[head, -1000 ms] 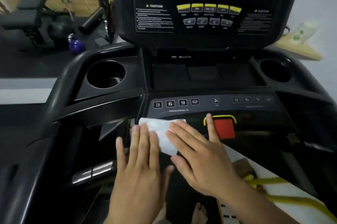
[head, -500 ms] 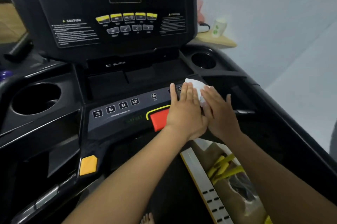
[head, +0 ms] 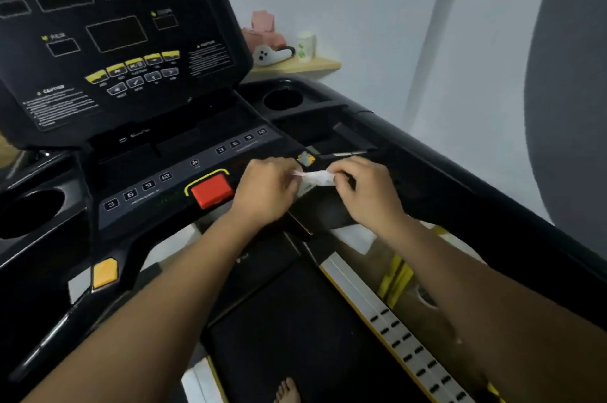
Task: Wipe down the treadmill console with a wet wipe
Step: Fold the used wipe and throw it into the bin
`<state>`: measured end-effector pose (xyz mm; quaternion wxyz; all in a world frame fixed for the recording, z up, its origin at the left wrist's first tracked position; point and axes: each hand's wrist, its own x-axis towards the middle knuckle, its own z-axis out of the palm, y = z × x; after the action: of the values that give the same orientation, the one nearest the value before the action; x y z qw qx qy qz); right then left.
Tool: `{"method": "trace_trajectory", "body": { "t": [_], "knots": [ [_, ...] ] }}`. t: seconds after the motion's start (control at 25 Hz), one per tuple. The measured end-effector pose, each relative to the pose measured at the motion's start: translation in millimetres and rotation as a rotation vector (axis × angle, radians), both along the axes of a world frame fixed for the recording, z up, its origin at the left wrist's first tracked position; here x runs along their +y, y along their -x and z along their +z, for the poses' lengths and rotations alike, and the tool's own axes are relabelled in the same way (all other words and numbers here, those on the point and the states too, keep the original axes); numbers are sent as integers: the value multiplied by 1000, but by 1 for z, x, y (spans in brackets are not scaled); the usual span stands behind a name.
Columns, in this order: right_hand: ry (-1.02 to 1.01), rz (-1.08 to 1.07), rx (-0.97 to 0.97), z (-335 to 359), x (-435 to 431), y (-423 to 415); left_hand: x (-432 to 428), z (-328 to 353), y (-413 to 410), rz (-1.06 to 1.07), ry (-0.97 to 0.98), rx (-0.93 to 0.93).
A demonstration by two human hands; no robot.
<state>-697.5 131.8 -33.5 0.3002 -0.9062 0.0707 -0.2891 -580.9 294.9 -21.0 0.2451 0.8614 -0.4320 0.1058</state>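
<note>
The black treadmill console (head: 131, 51) fills the upper left, with a lower button strip (head: 184, 172) and a red stop button (head: 210, 190). A crumpled white wet wipe (head: 316, 177) is stretched between my two hands, just above the right end of the button strip. My left hand (head: 267, 187) pinches its left end with fingers curled. My right hand (head: 364, 187) pinches its right end. Both hands are lifted slightly off the console surface, beside a small yellow button (head: 306, 158).
Cup holders sit at the left (head: 29, 212) and right (head: 282, 98) of the console. A wooden shelf (head: 295, 67) behind holds a white cup, a controller and pink items. The black belt (head: 295, 320), a bare foot (head: 288, 391) and the right handrail (head: 476, 192) lie below.
Both hands slid the wipe from the left of the button strip to its right end, then lifted it. Flat palms have turned into pinching grips. The view has swung right.
</note>
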Motion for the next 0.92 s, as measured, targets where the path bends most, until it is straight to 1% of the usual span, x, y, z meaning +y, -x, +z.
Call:
{"method": "trace_trajectory", "body": {
  "t": [0.08, 0.12, 0.16, 0.24, 0.32, 0.36, 0.44, 0.48, 0.56, 0.64, 0.68, 0.72, 0.76, 0.84, 0.92],
  "knots": [
    [-310, -94, -52, 14, -9, 62, -24, 15, 50, -47, 197, 463],
    [-452, -150, -70, 20, -16, 95, -41, 21, 78, -103, 263, 661],
    [-573, -199, -83, 24, -24, 123, -56, 26, 102, -166, 303, 803],
    [-786, -276, -127, 30, -41, 183, -90, 33, 153, -292, 330, 949],
    [-1013, -326, -217, 34, -57, 246, -126, 37, 211, -410, 329, 1075],
    [-1098, -355, -269, 34, -64, 278, -143, 37, 240, -461, 308, 1155],
    [-1171, -429, -377, 30, -78, 342, -174, 38, 298, -554, 211, 1313],
    [-1188, -456, -413, 27, -84, 369, -186, 38, 321, -601, 152, 1355],
    [-1218, -478, -447, 24, -92, 422, -207, 38, 364, -736, 20, 1359],
    [-1241, -515, -471, 20, -96, 472, -226, 37, 408, -899, -153, 1361],
    [-1243, -559, -479, 17, -96, 491, -232, 35, 426, -974, -228, 1325],
    [-1226, -628, -488, 14, -97, 509, -239, 32, 443, -1039, -285, 1250],
    [-1193, -715, -505, 9, -97, 530, -248, 26, 465, -1086, -323, 1168],
    [-1145, -790, -495, -4, -97, 562, -263, 14, 495, -1099, -294, 1053],
    [-1063, -830, -375, -12, -97, 588, -282, 2, 518, -1068, -254, 1021]
  ]
}}
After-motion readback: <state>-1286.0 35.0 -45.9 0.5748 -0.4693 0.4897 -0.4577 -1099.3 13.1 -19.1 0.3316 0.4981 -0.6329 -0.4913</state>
